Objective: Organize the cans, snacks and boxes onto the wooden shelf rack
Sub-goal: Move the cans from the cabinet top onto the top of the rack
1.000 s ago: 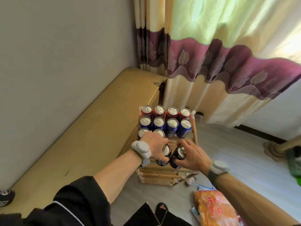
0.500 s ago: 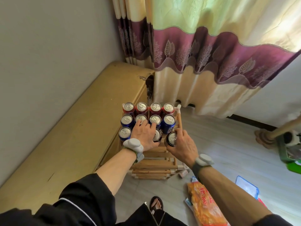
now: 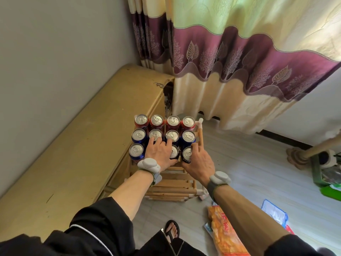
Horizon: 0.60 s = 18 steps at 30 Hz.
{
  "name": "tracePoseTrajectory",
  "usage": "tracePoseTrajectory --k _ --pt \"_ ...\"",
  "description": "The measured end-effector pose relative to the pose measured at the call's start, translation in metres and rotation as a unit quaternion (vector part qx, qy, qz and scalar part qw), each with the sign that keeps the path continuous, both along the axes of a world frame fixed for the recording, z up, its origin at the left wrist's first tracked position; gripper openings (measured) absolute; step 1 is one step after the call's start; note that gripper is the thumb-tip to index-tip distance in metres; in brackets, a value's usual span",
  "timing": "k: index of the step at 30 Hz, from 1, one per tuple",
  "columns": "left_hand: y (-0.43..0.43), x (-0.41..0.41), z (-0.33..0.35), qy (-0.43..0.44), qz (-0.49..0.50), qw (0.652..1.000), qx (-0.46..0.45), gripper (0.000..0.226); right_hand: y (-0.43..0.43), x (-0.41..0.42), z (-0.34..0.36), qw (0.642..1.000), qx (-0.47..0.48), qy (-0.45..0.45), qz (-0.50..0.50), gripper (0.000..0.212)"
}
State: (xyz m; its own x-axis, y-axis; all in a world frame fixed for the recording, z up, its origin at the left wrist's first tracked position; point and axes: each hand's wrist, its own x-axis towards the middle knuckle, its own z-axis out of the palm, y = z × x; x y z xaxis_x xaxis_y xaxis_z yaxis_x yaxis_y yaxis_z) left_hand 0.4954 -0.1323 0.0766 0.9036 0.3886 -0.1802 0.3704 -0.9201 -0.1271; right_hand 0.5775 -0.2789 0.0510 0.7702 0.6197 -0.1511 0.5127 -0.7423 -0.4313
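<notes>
The wooden shelf rack (image 3: 173,187) stands on the floor with several cans upright on its top tier. Red cans (image 3: 172,121) fill the back row, and blue cans (image 3: 138,134) stand in the middle row and at the front left. My left hand (image 3: 159,154) lies flat over the front row, fingers spread on the blue can tops, thumb against a dark can (image 3: 175,152). My right hand (image 3: 200,162) is wrapped around another dark can (image 3: 187,154), which stands at the rack's front right corner beside the side rail.
A low yellow cabinet (image 3: 73,154) runs along the wall, touching the rack's left side. A curtain (image 3: 230,71) hangs behind. On the floor lie an orange snack bag (image 3: 226,235) and a blue packet (image 3: 275,213). My sandalled foot (image 3: 171,230) is near the rack. Green clutter (image 3: 330,182) sits far right.
Both hands moved forward and set the two dark cans into the front row. My left hand went from gripping its can to lying flat on the can tops. The camera shifted.
</notes>
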Motion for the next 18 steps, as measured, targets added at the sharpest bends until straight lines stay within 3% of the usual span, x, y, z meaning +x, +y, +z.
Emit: tracePoseTrajectory --k 18 --pt "0.0039 0.001 -0.0017 0.017 0.0 1.0 -0.022 0.102 -0.0003 0.0031 -0.0003 0.999 -0.037 0.009 0.001 0.068"
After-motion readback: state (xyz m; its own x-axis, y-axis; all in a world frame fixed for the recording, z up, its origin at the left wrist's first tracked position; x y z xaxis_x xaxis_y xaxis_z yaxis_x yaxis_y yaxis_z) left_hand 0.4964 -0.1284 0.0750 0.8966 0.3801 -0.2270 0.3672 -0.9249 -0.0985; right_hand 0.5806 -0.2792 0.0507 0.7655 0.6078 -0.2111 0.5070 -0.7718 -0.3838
